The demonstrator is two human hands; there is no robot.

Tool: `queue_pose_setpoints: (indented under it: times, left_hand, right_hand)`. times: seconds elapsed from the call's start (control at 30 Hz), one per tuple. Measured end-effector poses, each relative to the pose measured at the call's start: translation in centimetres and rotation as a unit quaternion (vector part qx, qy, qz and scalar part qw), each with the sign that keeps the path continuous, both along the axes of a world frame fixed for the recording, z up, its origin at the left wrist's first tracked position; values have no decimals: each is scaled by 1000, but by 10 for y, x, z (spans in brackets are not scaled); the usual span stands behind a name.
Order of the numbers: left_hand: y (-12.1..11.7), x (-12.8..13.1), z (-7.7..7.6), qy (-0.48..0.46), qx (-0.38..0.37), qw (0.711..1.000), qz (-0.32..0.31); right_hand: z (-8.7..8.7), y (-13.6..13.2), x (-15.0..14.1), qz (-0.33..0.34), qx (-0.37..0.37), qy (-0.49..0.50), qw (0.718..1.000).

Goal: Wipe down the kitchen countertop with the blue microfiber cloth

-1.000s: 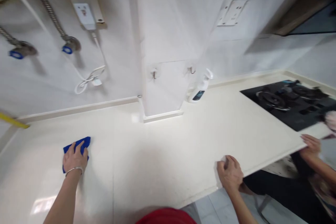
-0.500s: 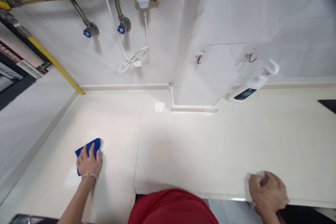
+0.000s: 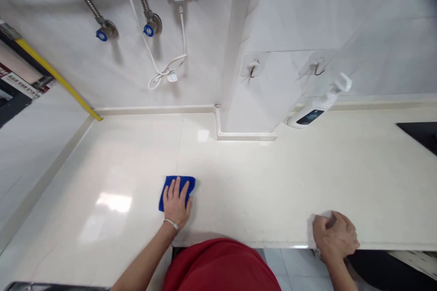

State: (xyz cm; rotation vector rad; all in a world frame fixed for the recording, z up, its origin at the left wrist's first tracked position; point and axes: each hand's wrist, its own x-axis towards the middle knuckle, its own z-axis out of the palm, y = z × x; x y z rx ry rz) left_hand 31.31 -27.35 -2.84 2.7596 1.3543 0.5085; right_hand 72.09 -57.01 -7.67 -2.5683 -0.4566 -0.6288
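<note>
Under my left hand (image 3: pixel 176 204) lies a folded blue cloth (image 3: pixel 189 183), pressed flat against the cream countertop (image 3: pixel 259 191). The fingers are spread over the cloth and hold it down, left of the middle of the view. My right hand (image 3: pixel 336 235) rests by the counter's front edge with its fingers curled in; nothing shows in it. A white spray bottle (image 3: pixel 319 108) with a dark label stands near the back wall, beyond my right hand.
Two blue-knobbed valves (image 3: pixel 149 30) and a white plug with a looped cord (image 3: pixel 183 32) are on the wall. A yellow pipe (image 3: pixel 58 77) runs down at the left. Wall hooks (image 3: pixel 252 69) hang on the projecting corner. A black panel (image 3: pixel 421 132) lies at the far right.
My left hand has slid the blue cloth to the right along the countertop. My right hand stays curled at the front edge. The view has shifted slightly.
</note>
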Motion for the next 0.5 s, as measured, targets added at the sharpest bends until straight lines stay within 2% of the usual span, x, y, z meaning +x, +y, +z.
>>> queue_pose_setpoints:
  times: [0.13,0.23,0.3,0.37,0.43,0.5]
  left_hand:
    - [-25,30,0,-3,-22,994,-105]
    - [-30,30,0,1,-39,989,-144]
    - [-30,16,0,4,-44,986,-162]
    - [-30,-9,-1,5,-42,985,-166]
    - [-31,-43,-2,6,-35,991,-129]
    - [-32,-81,-2,12,-27,998,-60]
  right_hand:
    - [2,1,0,0,11,14,1000]
    - [3,-1,0,-2,18,31,999]
    - [3,-3,1,1,20,45,999]
    - [1,-7,4,3,24,53,998]
    - [-2,-11,8,4,24,57,998]
    - [-8,-16,13,8,13,64,998]
